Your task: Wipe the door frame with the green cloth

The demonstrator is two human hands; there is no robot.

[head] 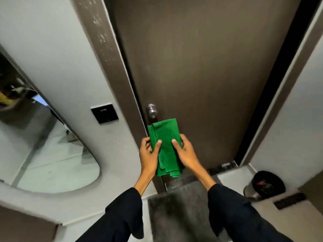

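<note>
A folded green cloth [165,145] is held upright in front of a closed dark brown door [201,67], just below its round metal knob [151,110]. My left hand [149,156] grips the cloth's left edge with the thumb on its front. My right hand [185,151] grips the right edge the same way. The brown door frame's left post [108,55] runs up the left of the door and carries pale specks near its top. The right post [286,81] stands beyond a dark gap. The cloth touches neither post.
A black wall panel [104,113] sits left of the frame, and a curved mirror [43,145] lies further left. A dark mat [178,212] lies on the floor before the door. A black-lined bin [265,186] stands at the lower right.
</note>
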